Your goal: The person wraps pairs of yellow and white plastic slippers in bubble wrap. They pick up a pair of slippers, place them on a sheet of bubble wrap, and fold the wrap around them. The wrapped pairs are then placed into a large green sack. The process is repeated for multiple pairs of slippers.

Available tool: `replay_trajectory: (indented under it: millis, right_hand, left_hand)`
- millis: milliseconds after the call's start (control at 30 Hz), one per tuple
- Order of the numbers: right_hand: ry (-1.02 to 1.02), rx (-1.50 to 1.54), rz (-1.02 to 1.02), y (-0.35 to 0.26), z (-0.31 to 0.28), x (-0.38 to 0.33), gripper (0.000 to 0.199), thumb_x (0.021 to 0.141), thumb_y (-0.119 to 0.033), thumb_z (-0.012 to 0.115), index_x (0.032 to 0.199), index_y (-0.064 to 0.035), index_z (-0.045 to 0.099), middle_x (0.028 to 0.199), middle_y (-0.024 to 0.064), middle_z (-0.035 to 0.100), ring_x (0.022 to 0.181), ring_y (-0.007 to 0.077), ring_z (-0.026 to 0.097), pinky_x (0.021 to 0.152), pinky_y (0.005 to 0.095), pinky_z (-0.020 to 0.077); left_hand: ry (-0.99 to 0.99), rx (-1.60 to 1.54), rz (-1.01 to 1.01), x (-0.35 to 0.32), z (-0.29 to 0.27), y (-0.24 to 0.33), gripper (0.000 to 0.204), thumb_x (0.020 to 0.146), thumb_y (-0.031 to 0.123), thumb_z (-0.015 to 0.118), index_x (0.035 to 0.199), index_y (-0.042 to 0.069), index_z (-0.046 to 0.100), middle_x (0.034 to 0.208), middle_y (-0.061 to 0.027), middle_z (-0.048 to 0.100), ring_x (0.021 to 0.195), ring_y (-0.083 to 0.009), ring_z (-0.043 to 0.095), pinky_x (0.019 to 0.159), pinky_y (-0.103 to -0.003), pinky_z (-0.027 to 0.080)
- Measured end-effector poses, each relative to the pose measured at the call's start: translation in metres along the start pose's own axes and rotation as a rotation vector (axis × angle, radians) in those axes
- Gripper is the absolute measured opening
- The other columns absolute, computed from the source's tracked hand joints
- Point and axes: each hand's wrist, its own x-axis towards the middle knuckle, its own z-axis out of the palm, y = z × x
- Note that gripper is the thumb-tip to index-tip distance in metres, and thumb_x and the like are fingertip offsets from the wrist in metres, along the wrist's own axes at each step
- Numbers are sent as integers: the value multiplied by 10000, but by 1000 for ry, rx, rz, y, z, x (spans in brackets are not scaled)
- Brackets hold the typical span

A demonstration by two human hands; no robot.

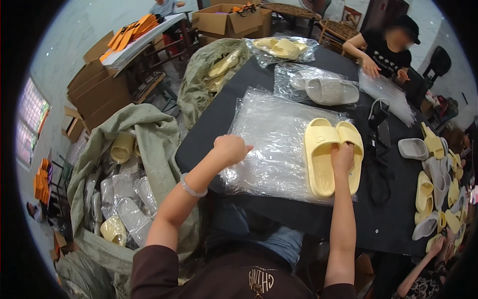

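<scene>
One fisheye camera on the wearer's head, the left of a pair, looks from above the near side of the table (pixel 398 209), facing down and forward across it; left hand (pixel 230 150) and right hand (pixel 342 158) are close, the table's far end farther off.

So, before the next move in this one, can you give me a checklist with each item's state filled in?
1. Right hand at the yellow slippers: ok, though its exact grip is partly hidden.
2. Yellow slippers paired: ok, side by side, toes pointing away from the person.
3. Yellow slippers covered by plastic: not ok, they are bare, over the right part of the clear bags.
4. Left hand gripping a bag: cannot tell; it is closed over their left edge.
5. Black strap clear of the yellow slippers: ok, it lies apart, to their right.
</scene>
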Motion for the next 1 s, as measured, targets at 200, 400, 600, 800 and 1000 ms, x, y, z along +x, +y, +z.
replay_trajectory:
  millis: [200, 400, 600, 800, 1000]
  right_hand:
    - [-7, 39, 1, 1, -1, -2, 326, 781, -184, 672, 1028, 23, 621, 1031, 211, 594, 929, 389, 593, 790, 461, 487]
    - [-37, 62, 30, 1, -1, 2, 318, 806, -181, 639, 1055, 14, 622, 1076, 228, 580, 958, 411, 574, 809, 475, 471]
    - [36, 146, -8, -5, -11, 8, 284, 773, -146, 642, 992, 34, 634, 1049, 232, 583, 960, 400, 576, 803, 477, 476]
    - [15, 98, -44, -10, -5, -3, 312, 798, -198, 658, 979, 54, 632, 1055, 239, 581, 899, 403, 600, 771, 490, 487]
    - [4, 101, -81, -51, -30, 4, 279, 774, -181, 664, 942, 40, 644, 970, 230, 611, 897, 399, 603, 760, 481, 493]
  left_hand:
    - [78, -184, -26, -62, 38, -27, 685, 871, 557, 551, 1096, -88, 505, 765, -204, 650, 630, -303, 661, 584, -387, 513]
    - [-27, -1029, -106, -62, 35, -32, 570, 796, 327, 740, 1078, -109, 503, 721, -120, 615, 472, -147, 581, 448, -278, 464]
    - [360, -485, -67, -65, 0, -17, 540, 767, 301, 733, 1130, -13, 485, 694, -123, 623, 665, -324, 636, 653, -379, 512]
    - [302, -82, -29, -47, 31, -34, 700, 811, 324, 679, 1325, -22, 354, 1045, -186, 597, 945, -325, 607, 768, -400, 505]
    - [548, -27, 307, -13, 37, -24, 548, 888, 311, 561, 1330, 16, 427, 1398, -151, 415, 1295, -298, 388, 1035, -420, 351]
